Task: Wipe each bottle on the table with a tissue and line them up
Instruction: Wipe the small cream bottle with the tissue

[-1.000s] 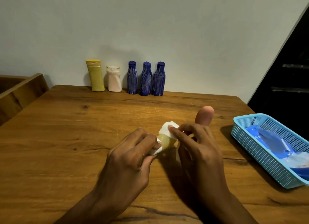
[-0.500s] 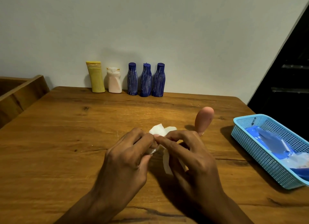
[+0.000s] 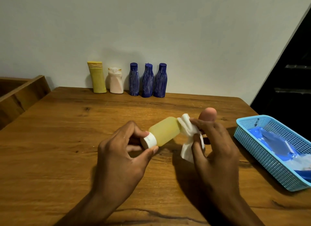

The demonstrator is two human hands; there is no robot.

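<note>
My left hand (image 3: 121, 156) pinches the white cap of a small pale-yellow bottle (image 3: 164, 130), held on its side above the wooden table (image 3: 58, 141). My right hand (image 3: 217, 145) grips a crumpled white tissue (image 3: 186, 133) that touches the bottle's base end. Behind my right hand stands a pink bottle (image 3: 208, 113), partly hidden. Along the wall stand a yellow bottle (image 3: 97, 78), a pale pink bottle (image 3: 115, 81) and three dark blue bottles (image 3: 148, 81) in a row.
A light blue plastic basket (image 3: 269, 161) with blue and white packets sits at the table's right edge. A wooden ledge (image 3: 20, 94) rises at the far left. A dark opening lies beyond the right side.
The hands have drawn apart. The yellow bottle, earlier wrapped in the tissue between both hands, now shows fully, and the tissue has slid to its base end in my right hand.
</note>
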